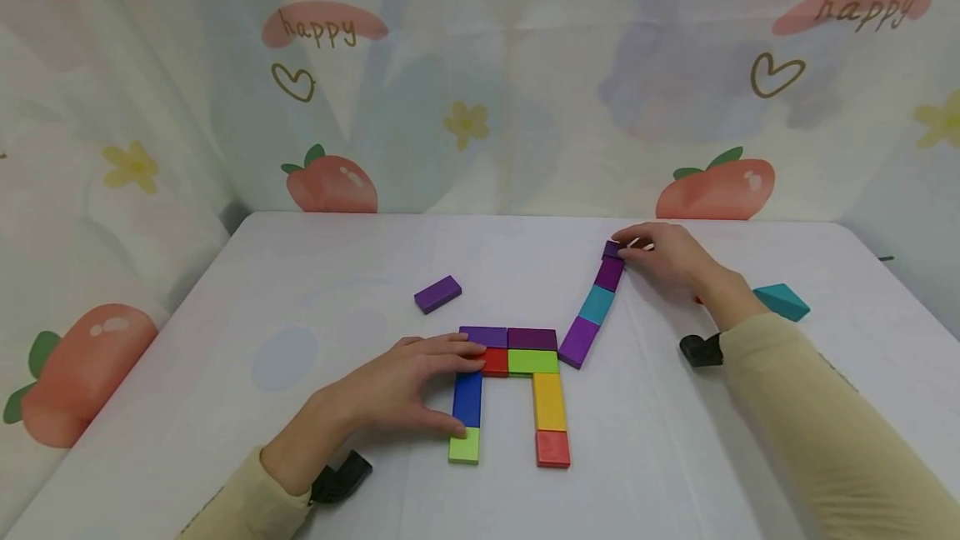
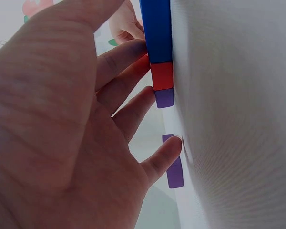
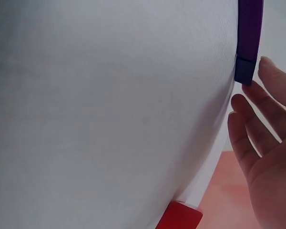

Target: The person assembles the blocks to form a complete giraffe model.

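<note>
The right hand (image 1: 667, 252) is holding its fingers loosely spread, with the index fingertip touching the end of the small dark purple block (image 1: 612, 250) and the thumb standing just beside it. From this grip, a slanting row is extending toward the person: the plum block (image 1: 609, 274), the turquoise block (image 1: 597, 305) and the long violet block (image 1: 580, 342). The left hand (image 1: 397, 386) is keeping its fingers apart, with fingertips resting at the left side of the red block (image 1: 495, 362) and the purple block (image 1: 483, 336); its thumb is reaching the lime block (image 1: 465, 451). Between thumb and fingers, the blue block (image 1: 467, 401) is lying flat. Right of the left grip, the maroon block (image 1: 532, 339), the green block (image 1: 532, 362), the yellow block (image 1: 549, 402) and the coral block (image 1: 552, 448) are completing an arch-like layout. Beyond the left grip, the loose purple block (image 1: 438, 294) is lying apart. Beside the right wrist, the teal block (image 1: 782, 302) is resting on the white table (image 1: 337, 273).
</note>
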### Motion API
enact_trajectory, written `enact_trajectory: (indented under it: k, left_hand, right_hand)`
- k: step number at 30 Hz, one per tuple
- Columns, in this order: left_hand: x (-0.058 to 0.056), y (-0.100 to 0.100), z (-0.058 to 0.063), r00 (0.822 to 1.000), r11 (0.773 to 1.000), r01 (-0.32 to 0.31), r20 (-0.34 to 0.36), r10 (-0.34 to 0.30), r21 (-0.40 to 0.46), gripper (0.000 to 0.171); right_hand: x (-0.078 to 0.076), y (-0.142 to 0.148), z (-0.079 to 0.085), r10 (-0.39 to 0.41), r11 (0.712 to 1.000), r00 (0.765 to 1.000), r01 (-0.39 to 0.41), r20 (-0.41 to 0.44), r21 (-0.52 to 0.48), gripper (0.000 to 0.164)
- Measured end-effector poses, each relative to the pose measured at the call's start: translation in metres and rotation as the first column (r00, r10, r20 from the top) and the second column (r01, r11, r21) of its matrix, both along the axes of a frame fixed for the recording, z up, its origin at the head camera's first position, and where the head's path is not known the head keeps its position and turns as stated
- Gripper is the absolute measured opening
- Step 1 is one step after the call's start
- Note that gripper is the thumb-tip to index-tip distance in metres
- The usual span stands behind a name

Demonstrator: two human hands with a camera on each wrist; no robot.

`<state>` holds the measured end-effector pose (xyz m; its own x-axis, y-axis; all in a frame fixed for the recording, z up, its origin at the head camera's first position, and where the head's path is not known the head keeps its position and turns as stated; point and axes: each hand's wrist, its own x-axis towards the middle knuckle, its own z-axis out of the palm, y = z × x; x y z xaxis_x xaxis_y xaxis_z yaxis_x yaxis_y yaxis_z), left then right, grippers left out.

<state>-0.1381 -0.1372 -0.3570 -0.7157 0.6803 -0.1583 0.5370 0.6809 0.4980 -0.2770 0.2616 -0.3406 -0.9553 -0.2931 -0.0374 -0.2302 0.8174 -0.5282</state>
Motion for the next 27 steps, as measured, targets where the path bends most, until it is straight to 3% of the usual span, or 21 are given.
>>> enact_trajectory:
  k: [18,27]
  left_hand:
    - [0.0003,-0.0009,-0.0025,1.000,1.000,-0.008,0.023,0.008,0.020,0.075]
    - [0.0007,-0.0009,-0.0006,1.000,1.000,-0.001,-0.002,0.001,0.015,0.075]
  right_hand:
    - [-0.0024,-0.0008,-0.0030,0.012,0.999,1.000,-0.012,-0.001,0.029,0.040]
    - [-0.0017,0.0011,-0.0012,0.011,0.999,1.000,-0.011,-0.010,0.039,0.040]
